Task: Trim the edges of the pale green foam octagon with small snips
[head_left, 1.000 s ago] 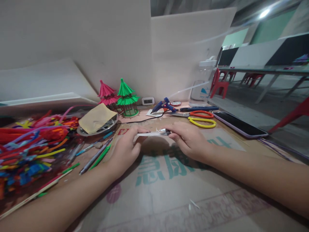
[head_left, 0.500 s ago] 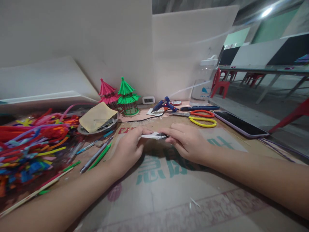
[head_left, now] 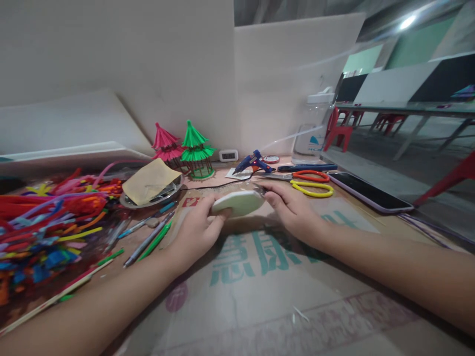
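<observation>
Since the disc (head_left: 243, 203) our left hand (head_left: 199, 222) is pinching just tipped, our right hand (head_left: 294, 211), gripping a tool (head_left: 260, 189), probably gets fresh rim.

Disc (head_left: 241, 204) pale grn, wht edge — glue gun (head_left: 254, 160) dk blue.

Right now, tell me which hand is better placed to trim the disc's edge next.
Probably the right hand: it holds the tool at one end of the disc, while the left hand holds the other.
</observation>
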### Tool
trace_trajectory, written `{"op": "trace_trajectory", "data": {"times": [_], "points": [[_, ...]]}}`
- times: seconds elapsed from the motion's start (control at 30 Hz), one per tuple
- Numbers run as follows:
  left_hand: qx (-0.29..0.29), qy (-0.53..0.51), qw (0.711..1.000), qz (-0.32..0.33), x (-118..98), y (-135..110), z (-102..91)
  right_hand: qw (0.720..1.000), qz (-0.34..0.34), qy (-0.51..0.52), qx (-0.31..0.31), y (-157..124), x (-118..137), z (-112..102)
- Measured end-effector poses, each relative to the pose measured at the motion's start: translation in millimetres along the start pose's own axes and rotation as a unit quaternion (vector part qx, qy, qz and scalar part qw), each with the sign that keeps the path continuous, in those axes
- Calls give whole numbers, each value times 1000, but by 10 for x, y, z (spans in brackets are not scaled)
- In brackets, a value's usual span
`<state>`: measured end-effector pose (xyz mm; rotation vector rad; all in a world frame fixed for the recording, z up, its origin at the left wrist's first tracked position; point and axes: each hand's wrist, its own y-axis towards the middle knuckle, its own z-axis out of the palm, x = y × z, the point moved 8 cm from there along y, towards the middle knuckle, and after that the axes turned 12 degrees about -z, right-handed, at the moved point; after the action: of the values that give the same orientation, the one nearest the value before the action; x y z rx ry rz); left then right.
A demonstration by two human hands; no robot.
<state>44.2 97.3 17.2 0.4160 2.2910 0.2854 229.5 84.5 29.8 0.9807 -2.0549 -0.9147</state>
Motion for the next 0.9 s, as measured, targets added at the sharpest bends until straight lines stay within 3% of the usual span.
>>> {"op": "trace_trajectory", "data": {"times": [0.13,0.33,0.43,0.67,0.9], "points": [[19,-86,996,-29,41,31,12,993,111,35,13,-43,-244,80],[54,-99,993,-46,30,49,56,988,106,105,40,-38,-144,194],[63,-95,992,-61,30,52,67,994,74,72,47,-22,-93,151],[2,-9,1000,-21,4,17,-17,994,-92,-29,51,102,165,-83],[11,33,999,25,-78,-40,8,981,-147,-108,62,108,302,-91]]}}
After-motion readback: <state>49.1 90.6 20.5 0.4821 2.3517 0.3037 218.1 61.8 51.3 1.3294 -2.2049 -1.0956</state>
